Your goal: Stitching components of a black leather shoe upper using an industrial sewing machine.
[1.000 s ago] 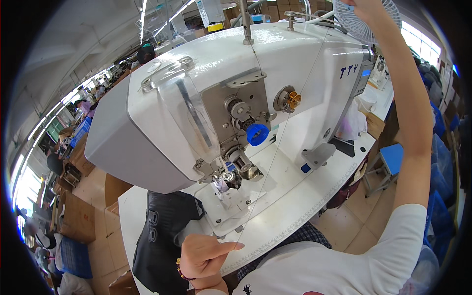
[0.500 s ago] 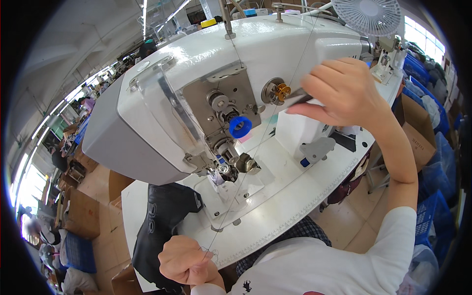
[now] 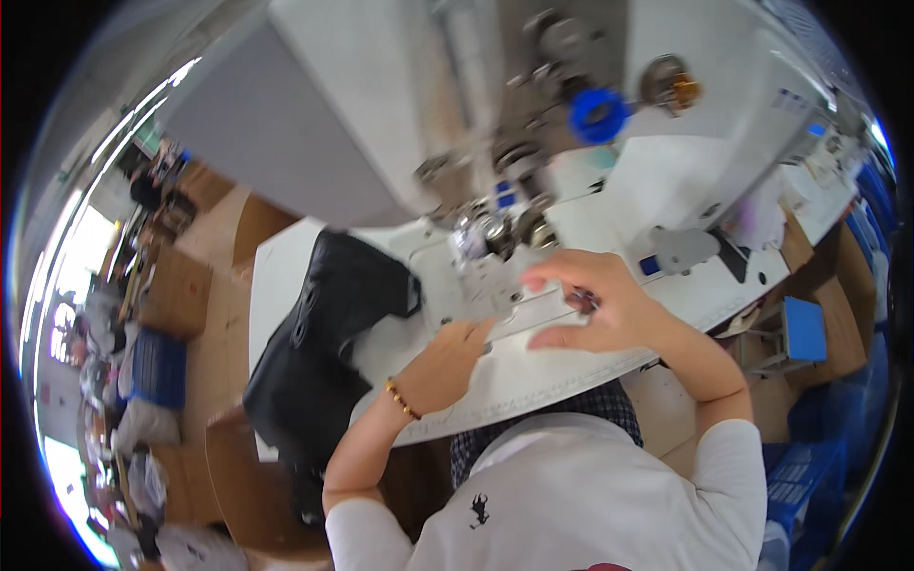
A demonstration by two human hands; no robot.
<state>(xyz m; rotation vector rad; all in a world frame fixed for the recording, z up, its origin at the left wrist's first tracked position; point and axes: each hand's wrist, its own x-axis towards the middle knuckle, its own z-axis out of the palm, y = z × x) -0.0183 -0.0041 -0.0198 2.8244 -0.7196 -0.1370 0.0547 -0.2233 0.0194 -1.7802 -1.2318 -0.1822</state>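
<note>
My left hand [image 3: 446,369], with a beaded bracelet at the wrist, is over the front of the sewing machine's white bed [image 3: 533,357]. Its fingers are pressed together; whatever they pinch is too small or blurred to see. To its right hovers my right hand [image 3: 609,309], thumb and forefinger apart, a small dark metal tool [image 3: 581,301] tucked in its palm under the other fingers. Just beyond both hands is the blurred presser foot and needle area [image 3: 486,233]. Black leather-like material [image 3: 328,328] with ring-shaped details lies left of my left hand.
Above hangs the large white machine head [image 3: 371,114] with a blue round knob [image 3: 599,115] and a gold-coloured thread tension disc [image 3: 684,90]. A grey lever part [image 3: 685,249] sits at right. Cardboard boxes [image 3: 171,290] and blue crates [image 3: 157,366] stand on the floor.
My right hand has come down from beside the gold-coloured disc to the bed. My left hand has moved up and right from the front edge. The view has tilted down; the thread no longer shows.
</note>
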